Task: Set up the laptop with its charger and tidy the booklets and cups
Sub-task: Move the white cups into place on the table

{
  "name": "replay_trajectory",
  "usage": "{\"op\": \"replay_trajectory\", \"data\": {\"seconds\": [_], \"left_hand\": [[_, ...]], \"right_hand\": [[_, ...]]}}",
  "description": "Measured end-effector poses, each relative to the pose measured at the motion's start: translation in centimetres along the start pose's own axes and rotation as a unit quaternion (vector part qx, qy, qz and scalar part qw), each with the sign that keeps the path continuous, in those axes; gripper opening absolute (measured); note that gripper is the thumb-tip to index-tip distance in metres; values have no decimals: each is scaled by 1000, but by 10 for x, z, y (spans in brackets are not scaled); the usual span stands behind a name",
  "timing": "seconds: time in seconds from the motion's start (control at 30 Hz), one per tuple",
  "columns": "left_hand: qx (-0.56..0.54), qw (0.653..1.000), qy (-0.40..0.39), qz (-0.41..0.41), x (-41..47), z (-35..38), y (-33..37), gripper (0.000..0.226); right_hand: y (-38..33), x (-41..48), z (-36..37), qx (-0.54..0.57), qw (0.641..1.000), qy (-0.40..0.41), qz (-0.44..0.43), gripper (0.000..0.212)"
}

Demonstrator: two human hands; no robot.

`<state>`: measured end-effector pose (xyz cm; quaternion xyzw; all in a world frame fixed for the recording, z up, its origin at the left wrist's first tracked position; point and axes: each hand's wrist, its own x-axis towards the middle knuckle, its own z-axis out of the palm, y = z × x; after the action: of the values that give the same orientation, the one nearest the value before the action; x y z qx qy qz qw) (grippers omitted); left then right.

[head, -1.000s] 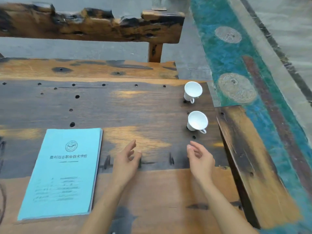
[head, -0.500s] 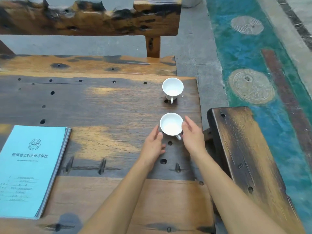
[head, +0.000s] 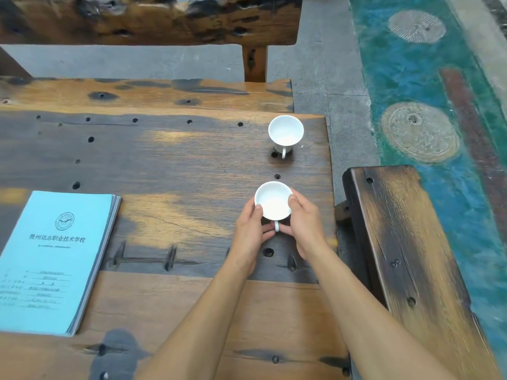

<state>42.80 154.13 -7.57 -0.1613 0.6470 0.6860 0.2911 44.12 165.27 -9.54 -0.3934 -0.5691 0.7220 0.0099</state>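
Two empty white cups stand near the right edge of the wooden table (head: 178,171). The near cup (head: 273,200) has its handle toward me, and both hands are wrapped around it: my left hand (head: 251,234) on its left side, my right hand (head: 303,223) on its right. The far cup (head: 286,133) stands upright and untouched farther back. A stack of light blue booklets (head: 55,259) lies at the left of the table. No laptop or charger is in view.
A wooden bench (head: 411,256) runs along the table's right side. Another rough wooden bench (head: 153,20) stands beyond the far edge. Grey floor and a teal patterned strip (head: 428,78) lie to the right. The tabletop has several round holes.
Both hands moved forward from the table's near part to the near cup and closed around it. The view shifted right, so the booklets now sit farther left.
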Motion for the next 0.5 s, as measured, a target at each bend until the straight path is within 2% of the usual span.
{"op": "replay_trajectory", "data": {"seconds": [0.5], "left_hand": [[6,1000,5,-23,-94,-79,-2,33]], "right_hand": [[7,-115,25,18,996,-71,43,30]]}}
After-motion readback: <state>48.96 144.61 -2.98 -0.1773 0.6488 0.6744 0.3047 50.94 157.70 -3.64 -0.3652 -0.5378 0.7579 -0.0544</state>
